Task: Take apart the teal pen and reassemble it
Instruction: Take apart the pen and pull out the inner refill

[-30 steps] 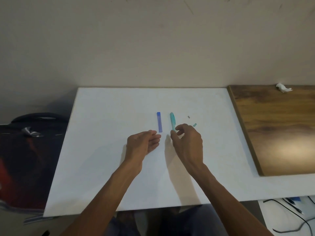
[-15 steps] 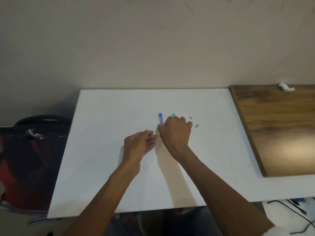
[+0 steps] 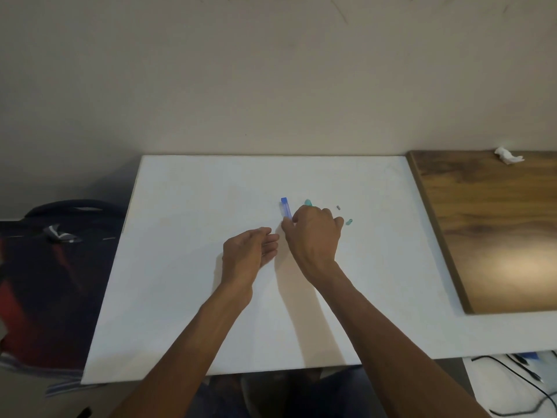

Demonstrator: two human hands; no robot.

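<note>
On the white table (image 3: 180,267) lies a blue pen tube (image 3: 285,206). My right hand (image 3: 313,236) is curled over its near end, thumb and forefinger pinching it. Just right of it, only the far tip of the teal pen barrel (image 3: 307,202) shows; the rest is hidden under my right hand. A tiny grey part (image 3: 338,207) and a small teal part (image 3: 349,222) lie loose to the right of the hand. My left hand (image 3: 250,251) rests on its edge on the table, fingers relaxed and holding nothing, a little left of the right hand.
A wooden board (image 3: 497,230) adjoins the table on the right, with a crumpled white tissue (image 3: 508,155) at its far edge. A dark bag (image 3: 45,251) sits left of the table. Black cables (image 3: 512,372) lie below the table's near right corner.
My right hand has moved left from the teal barrel's near end onto the blue tube, now covering most of the teal barrel. My left hand has barely shifted.
</note>
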